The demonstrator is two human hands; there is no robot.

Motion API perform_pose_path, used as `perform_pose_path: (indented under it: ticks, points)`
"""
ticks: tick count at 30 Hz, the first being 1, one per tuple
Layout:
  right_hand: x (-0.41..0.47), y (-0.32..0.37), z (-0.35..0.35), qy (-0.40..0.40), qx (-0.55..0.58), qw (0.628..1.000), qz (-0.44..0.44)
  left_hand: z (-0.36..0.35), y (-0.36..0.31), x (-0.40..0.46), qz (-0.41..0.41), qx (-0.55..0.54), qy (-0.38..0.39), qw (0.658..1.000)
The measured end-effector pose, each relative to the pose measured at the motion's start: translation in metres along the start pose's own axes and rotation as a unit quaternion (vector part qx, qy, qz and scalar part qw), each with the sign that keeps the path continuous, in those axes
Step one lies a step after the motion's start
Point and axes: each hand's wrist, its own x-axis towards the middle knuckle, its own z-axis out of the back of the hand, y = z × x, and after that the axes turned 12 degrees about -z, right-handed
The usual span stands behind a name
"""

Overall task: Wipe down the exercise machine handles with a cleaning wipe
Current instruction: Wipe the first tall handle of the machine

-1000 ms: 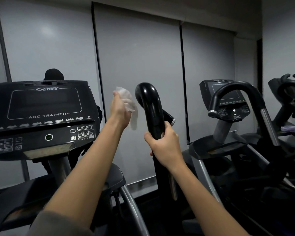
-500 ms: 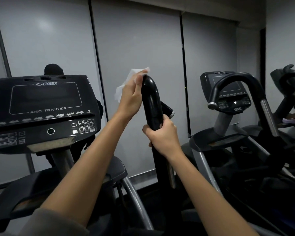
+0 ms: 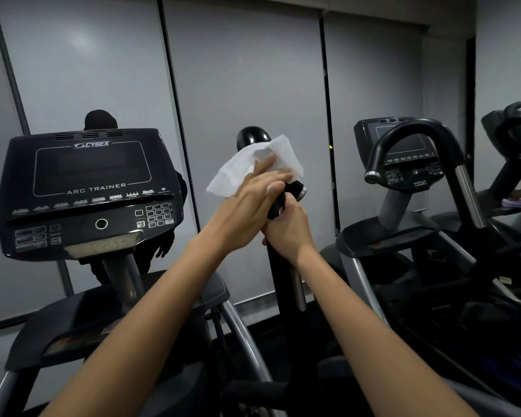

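Pressing the limp, light wipe (image 3: 254, 168) flat against the upper handle (image 3: 251, 137) with straight fingers, the left hand (image 3: 247, 203) likely needs firm palm pressure while the right hand (image 3: 288, 228) grips the rigid handle below.

Dim gym room. Pale grey wall panels (image 3: 241, 73) split by thin dark vertical strips (image 3: 328, 115), with a soft glare patch upper left. Dark floor (image 3: 313, 332) below. Second black exercise machine (image 3: 409, 182) at right, with a console screen and curved bar. More dark equipment (image 3: 518, 136) at far right edge.
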Motion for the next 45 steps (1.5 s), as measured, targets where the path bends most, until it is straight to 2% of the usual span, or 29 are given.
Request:
perform_pose_path:
  ticks: [2, 4, 7, 12, 16, 19, 23, 28, 31, 34, 36, 38, 40, 41, 43, 45]
  points:
    - [-0.001, 0.001, -0.001, -0.005, -0.009, 1.000, -0.012, 0.006, 0.006, 0.010, 0.013, 0.006, -0.030, 0.999]
    - [0.000, 0.002, -0.001, -0.017, -0.014, 1.000, -0.022, 0.012, 0.015, 0.029, 0.065, 0.015, -0.066, 0.996]
    - [-0.001, 0.001, -0.002, -0.023, -0.004, 0.999, -0.021, 0.015, 0.026, 0.049, 0.132, -0.010, -0.055, 0.990]
    - [-0.003, 0.004, -0.001, -0.024, -0.016, 0.999, -0.026, 0.019, 0.027, 0.047, 0.039, 0.127, -0.065, 0.989]
    - [-0.005, 0.006, 0.002, -0.012, -0.010, 1.000, -0.021, 0.022, 0.015, 0.042, -0.030, 0.249, 0.003, 0.968]
    - [-0.005, 0.003, 0.001, -0.009, -0.003, 1.000, -0.012, 0.019, 0.002, 0.035, -0.025, 0.287, 0.078, 0.954]
    - [-0.006, 0.003, 0.001, -0.005, 0.006, 1.000, -0.014, 0.014, -0.009, 0.023, -0.041, 0.281, 0.110, 0.952]
    - [-0.010, 0.007, 0.008, 0.041, 0.006, 0.999, -0.029, 0.001, -0.011, -0.003, -0.059, 0.217, 0.092, 0.970]
    - [-0.017, 0.008, 0.021, 0.087, -0.033, 0.996, 0.003, -0.007, -0.017, -0.024, -0.076, 0.173, 0.099, 0.977]
    - [-0.020, 0.002, 0.046, 0.213, -0.071, 0.974, -0.029, -0.012, -0.029, -0.044, -0.031, 0.078, 0.077, 0.993]
    - [-0.022, 0.003, 0.062, 0.247, 0.005, 0.967, -0.069, -0.010, -0.039, -0.047, 0.031, -0.026, 0.021, 0.999]
    - [-0.025, 0.011, 0.071, 0.204, 0.170, 0.960, -0.085, -0.003, -0.049, -0.039, 0.119, -0.189, -0.096, 0.970]
    - [-0.034, 0.019, 0.075, 0.138, 0.237, 0.958, -0.077, 0.004, -0.055, -0.028, 0.195, -0.326, -0.181, 0.907]
    - [-0.039, 0.022, 0.075, 0.139, 0.236, 0.959, -0.067, 0.006, -0.057, -0.023, 0.219, -0.389, -0.194, 0.873]
    - [-0.053, 0.025, 0.072, 0.206, 0.220, 0.953, -0.027, 0.007, -0.062, -0.016, 0.251, -0.477, -0.193, 0.820]
    - [-0.064, 0.023, 0.070, 0.227, 0.197, 0.953, -0.027, 0.005, -0.063, -0.012, 0.282, -0.499, -0.191, 0.797]
